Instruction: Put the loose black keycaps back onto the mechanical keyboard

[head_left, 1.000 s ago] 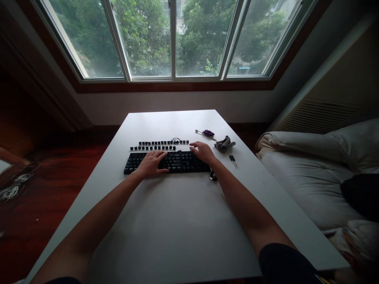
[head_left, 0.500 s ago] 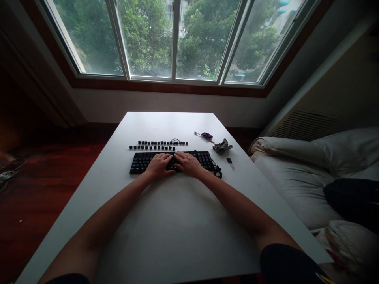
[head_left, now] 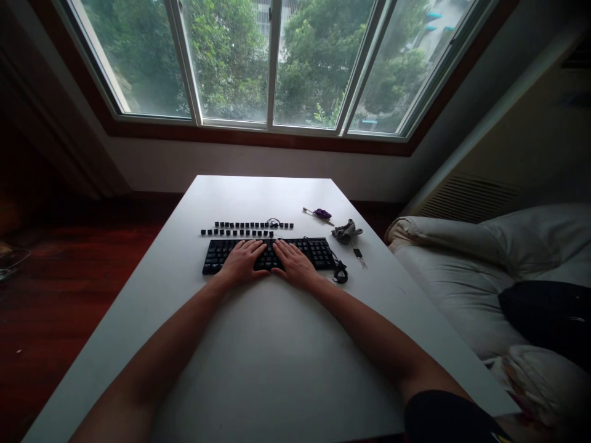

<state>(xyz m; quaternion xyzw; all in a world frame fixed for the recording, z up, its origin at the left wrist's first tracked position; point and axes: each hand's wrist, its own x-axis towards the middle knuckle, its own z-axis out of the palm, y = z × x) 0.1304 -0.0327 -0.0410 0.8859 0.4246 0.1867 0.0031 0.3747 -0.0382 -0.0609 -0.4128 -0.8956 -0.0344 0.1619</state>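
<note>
Pretty sure this is somebody's home, probably a living room. You've got a puffy pale couch (head_left: 452,301) on the right, reddish wood floor (head_left: 69,301) on the left, and a wide wood-trimmed window (head_left: 271,67) with trees (head_left: 221,61) outside. Plain white tabletop (head_left: 277,363) looks pretty homey too.

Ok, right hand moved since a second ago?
Yes: against the loose keys, the right hand has moved left and nearer the camera, over the middle of the keyboard.
</note>
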